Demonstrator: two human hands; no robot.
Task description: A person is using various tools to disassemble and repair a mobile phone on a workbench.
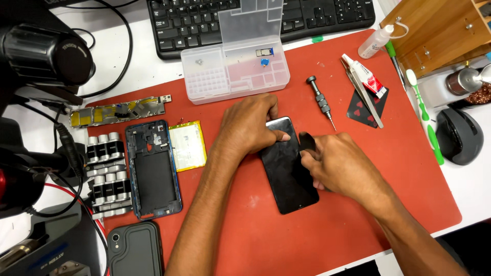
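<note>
Fig.: head view of a phone repair bench w/ a red mat point(388, 168). The left hand point(248, 125) is pressing down on the top end of a black phone screen point(287, 174), fingers curled over its upper edge & thumb lying on the glass, so it is gripping and pinning the screen flat on the mat near centre. The right hand point(340, 166) is closing around a small black pick point(307, 141), pinching it at the screen's right edge, approx. at the upper third. Judged from this pose, the step is being done well if the pick is kept shallow & flat along the edge, the left hand is holding the screen from sliding, and force is kept light so the glass is not cracking. Counts: 1 screen under the hands; 1 empty phone frame point(153, 168) lying to the left; 1 battery point(187, 145) just beside that frame; 1 metal plate point(120, 111) above them; 1 phone in a dark case point(134, 249) at the bottom edge; 1 clear parts box point(235, 71) w/ lid standing open; 1 screwdriver point(321, 102); 1 glue tube point(364, 75); 1 pair of tweezers point(365, 99); 1 small bottle point(376, 42); 1 keyboard point(204, 20); 1 mouse point(459, 135); 1 green-and-white brush point(425, 117). The clamp rollers at left are too crowded to count.
</note>
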